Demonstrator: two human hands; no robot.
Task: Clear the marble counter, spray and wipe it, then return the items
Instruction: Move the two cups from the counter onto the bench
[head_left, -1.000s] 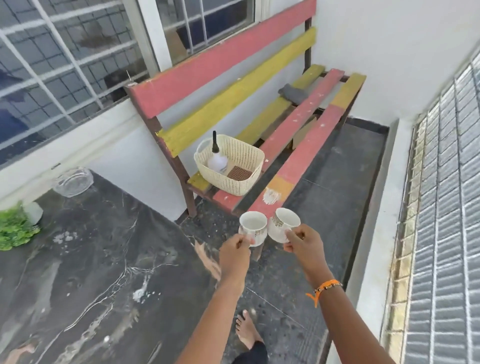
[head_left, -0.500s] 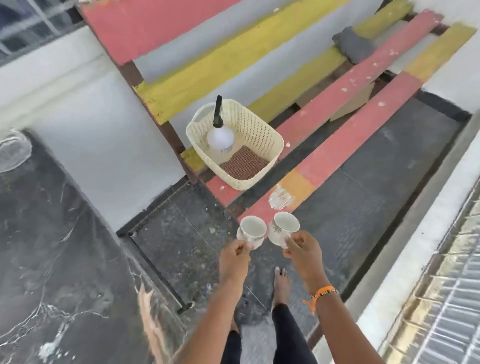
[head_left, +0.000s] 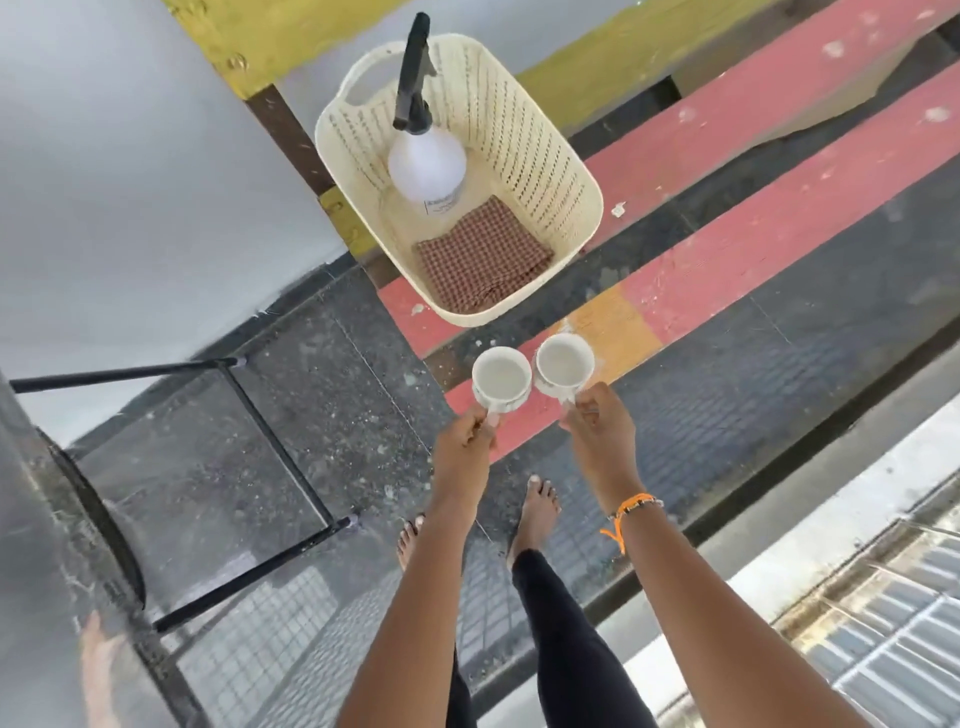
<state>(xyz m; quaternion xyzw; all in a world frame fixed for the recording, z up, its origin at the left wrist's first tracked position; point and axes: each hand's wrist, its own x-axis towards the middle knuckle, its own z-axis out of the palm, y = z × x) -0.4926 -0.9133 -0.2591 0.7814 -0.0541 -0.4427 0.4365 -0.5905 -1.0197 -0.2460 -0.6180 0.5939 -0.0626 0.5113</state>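
**Two cups carried to the bench**

Since the earlier view, the person has stepped in close: the bench now fills the top of the picture, the basket sits almost underfoot of the camera, and only the dark rounded edge of the marble counter (head_left: 31, 519) shows at the far left.

Each hand pinches one cup by its handle. The left hand (head_left: 464, 441) holds the left cup (head_left: 501, 382) and the right hand (head_left: 597, 434) holds the right cup (head_left: 564, 366); the two rims are touching or very nearly so. Both cups hang upright over the front red slat (head_left: 779, 218) of the bench, near its yellow-painted patch (head_left: 618, 332).

This looks like the clearing step. To do it well, I would set the cups down one at a time, each squarely on a single slat and away from the gaps between slats, where a base could tip. Parting the cups first should stop them knocking together. The spot just in front of the cream basket (head_left: 566, 176) looks free.

That basket stands on the bench seat and holds a white spray bottle (head_left: 427, 166) with a black nozzle, upright, and a folded checked cloth (head_left: 483, 254) lying flat beside it, both ready for the wiping.

Underfoot is dark speckled flooring (head_left: 322, 395); a black metal frame (head_left: 280, 441) supports the counter at left. Bare feet stand close to the bench, so a dropped cup would be a hazard.
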